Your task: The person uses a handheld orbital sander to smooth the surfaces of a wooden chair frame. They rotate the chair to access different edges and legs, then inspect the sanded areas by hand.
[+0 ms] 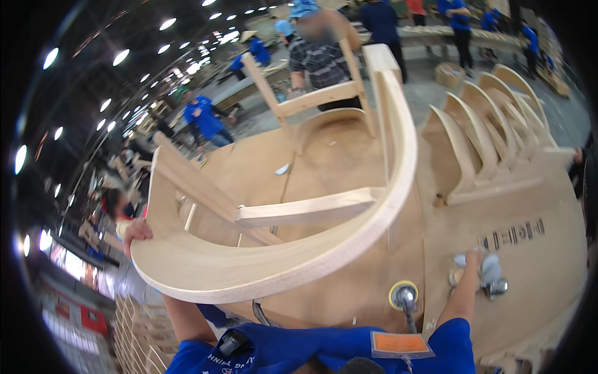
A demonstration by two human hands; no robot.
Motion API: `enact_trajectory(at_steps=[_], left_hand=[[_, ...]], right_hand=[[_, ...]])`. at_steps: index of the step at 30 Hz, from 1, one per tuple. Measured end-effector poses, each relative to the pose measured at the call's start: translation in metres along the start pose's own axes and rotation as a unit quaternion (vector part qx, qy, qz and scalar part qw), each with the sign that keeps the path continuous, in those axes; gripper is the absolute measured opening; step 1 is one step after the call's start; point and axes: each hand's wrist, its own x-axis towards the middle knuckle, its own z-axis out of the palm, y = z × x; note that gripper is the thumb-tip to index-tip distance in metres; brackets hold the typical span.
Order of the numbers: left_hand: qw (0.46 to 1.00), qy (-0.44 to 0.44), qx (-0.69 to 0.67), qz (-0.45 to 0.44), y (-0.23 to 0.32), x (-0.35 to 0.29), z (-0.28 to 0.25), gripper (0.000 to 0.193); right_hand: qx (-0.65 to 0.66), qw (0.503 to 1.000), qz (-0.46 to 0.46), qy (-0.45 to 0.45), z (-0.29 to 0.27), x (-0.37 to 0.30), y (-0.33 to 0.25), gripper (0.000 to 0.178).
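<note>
A pale wooden chair frame with a wide curved back leans over the table in front of me. My left hand is closed on the left end of its curved band, fingers wrapped over the edge. To the right, my right hand reaches down to a small pile of white and grey disc-like pieces; its fingers are too small and hidden to read. A metal fitting or tool lies beside that pile. Between the chair and my right arm rests a round sander with a yellow-edged pad and a hose.
Brown sheeting covers the table. Several curved wooden parts stand in a row at the right. Across the table, a person is behind another wooden frame. A small white scrap lies mid-table.
</note>
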Motion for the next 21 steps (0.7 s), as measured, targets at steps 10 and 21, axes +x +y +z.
enact_trajectory(at_steps=[10,21], left_hand=[[0.988,-0.105,0.11,0.009,0.003,0.005,-0.015,0.056],[0.983,-0.083,0.162,0.019,0.016,-0.002,0.006,0.062]], right_hand=[[-0.073,0.988,0.131,0.038,-0.004,-0.029,-0.047,0.064],[-0.088,0.989,0.103,0.058,-0.03,-0.052,-0.074,0.052]])
